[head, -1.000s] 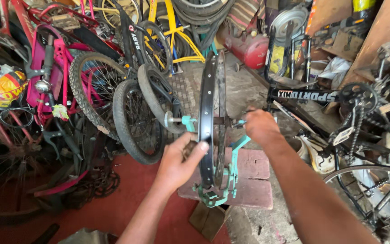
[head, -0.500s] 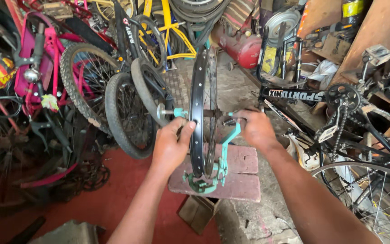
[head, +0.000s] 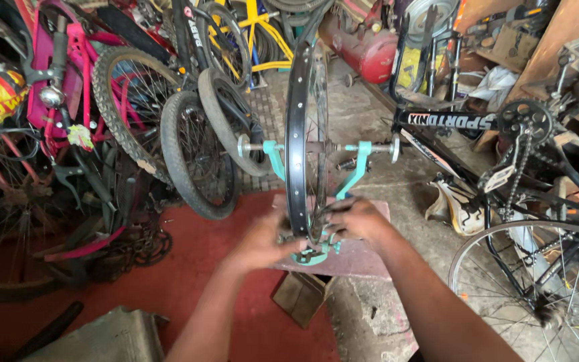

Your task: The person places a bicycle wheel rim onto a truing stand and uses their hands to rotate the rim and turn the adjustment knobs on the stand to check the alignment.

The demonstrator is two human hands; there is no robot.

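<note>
Left hand [head: 266, 240] and right hand [head: 360, 221] low, flanking black rim [head: 297, 134]

Black bicycle rim [head: 297, 134], upright, mounted in teal truing stand [head: 353, 175]

The wheel rim [head: 297, 134] is black, dotted with small silver spots, and sits in a teal-green stand [head: 353, 175]. Left of it, a bicycle frame [head: 51, 80] is bright pink — its tyres [head: 192, 157] black and grey. Behind stand a yellow frame [head: 266, 40] and a red tank [head: 363, 47]. The floor [head: 189, 268] is dull red, grey further right.
</note>
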